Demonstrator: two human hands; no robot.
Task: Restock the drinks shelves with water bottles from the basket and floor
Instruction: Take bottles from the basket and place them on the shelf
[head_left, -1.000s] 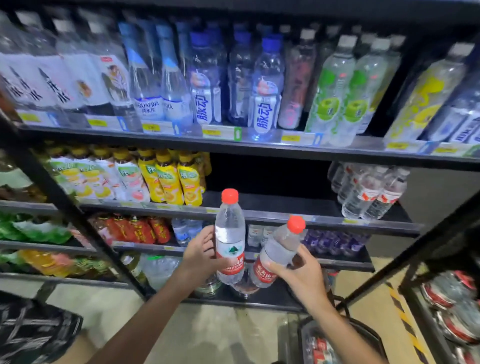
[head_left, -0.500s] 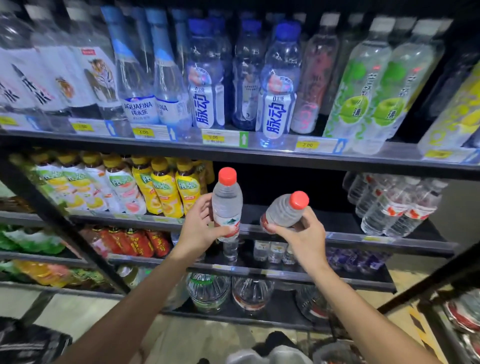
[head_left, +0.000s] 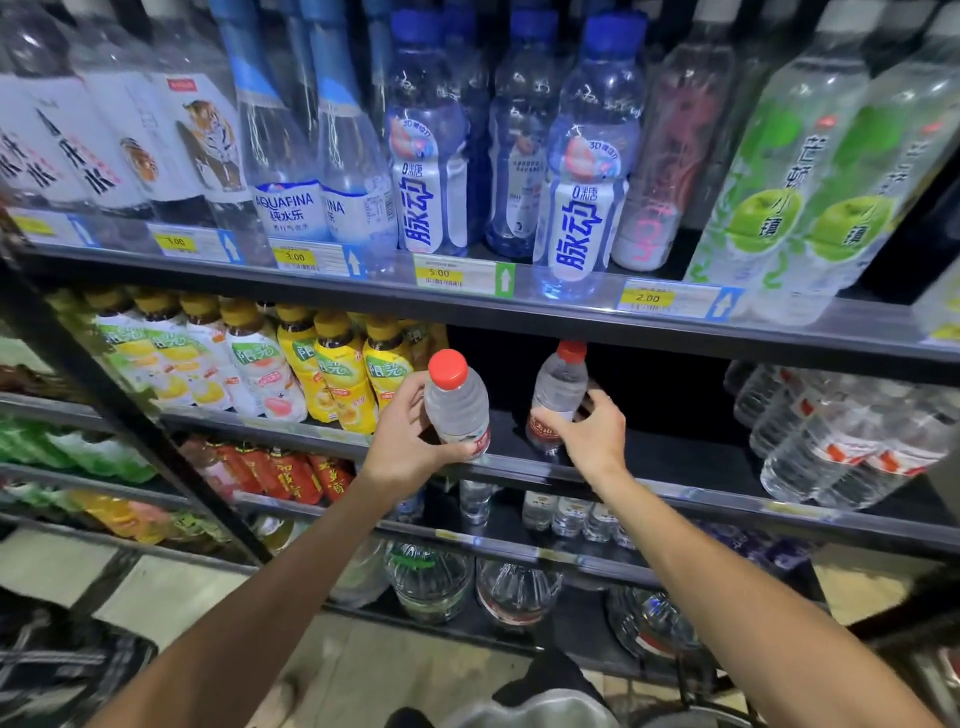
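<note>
From the head camera, my left hand (head_left: 410, 441) is wrapped around a red-capped water bottle (head_left: 457, 405), holding it upright just at the front lip of the middle shelf (head_left: 675, 457). My right hand (head_left: 592, 431) grips a second red-capped bottle (head_left: 558, 395), now tilted in over the shelf's dark empty stretch, its base at or near the board. A second ago both bottles were low, level with the shelves beneath; they have come up to this gap. I judge placement is imminent, beside the matching bottles (head_left: 831, 436) at the right end.
</note>
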